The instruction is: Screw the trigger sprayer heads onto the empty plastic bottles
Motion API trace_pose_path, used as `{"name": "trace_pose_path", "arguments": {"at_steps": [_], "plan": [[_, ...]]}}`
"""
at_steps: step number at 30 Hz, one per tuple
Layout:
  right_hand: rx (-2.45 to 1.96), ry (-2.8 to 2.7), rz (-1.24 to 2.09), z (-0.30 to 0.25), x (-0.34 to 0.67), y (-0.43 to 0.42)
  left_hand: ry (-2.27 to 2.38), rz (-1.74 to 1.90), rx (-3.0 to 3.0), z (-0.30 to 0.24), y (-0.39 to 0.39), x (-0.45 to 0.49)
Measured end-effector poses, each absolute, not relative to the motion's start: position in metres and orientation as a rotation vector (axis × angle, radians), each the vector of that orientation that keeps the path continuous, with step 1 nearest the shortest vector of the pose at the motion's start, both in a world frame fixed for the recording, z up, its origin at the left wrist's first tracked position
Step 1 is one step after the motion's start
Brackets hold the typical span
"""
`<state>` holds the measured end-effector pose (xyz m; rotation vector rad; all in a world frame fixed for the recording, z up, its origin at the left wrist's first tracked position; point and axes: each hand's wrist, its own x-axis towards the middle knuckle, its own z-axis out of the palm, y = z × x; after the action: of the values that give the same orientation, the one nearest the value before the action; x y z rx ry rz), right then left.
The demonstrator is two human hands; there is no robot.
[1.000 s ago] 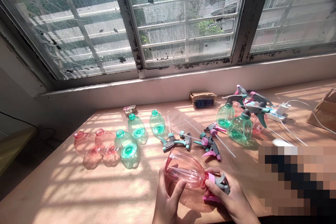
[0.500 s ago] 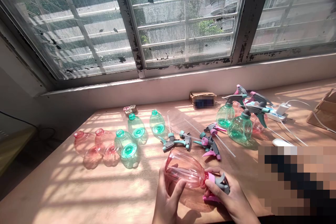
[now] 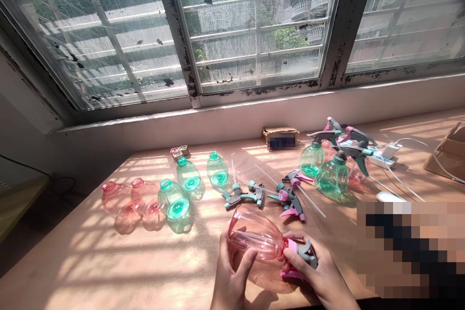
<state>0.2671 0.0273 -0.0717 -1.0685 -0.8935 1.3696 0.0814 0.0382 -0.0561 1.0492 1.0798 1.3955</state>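
Note:
I hold a pink transparent spray bottle on its side just above the wooden table, its base toward the window. My left hand wraps round the bottle's body from below. My right hand grips the pink and grey trigger sprayer head at the bottle's neck. Both hands are closed on these parts.
Two pink bottles and three teal bottles lie without heads at the left. Loose trigger heads with dip tubes lie in the middle. Assembled spray bottles stand at the right, near a power strip, cables and a small box.

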Motion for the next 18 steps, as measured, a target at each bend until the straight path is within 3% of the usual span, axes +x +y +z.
{"name": "trace_pose_path", "arguments": {"at_steps": [18], "plan": [[-1.064,-0.908,1.360,-0.0728,0.2676,0.0269,1.035,1.410,1.035,-0.0543,0.0387,0.0824]]}}
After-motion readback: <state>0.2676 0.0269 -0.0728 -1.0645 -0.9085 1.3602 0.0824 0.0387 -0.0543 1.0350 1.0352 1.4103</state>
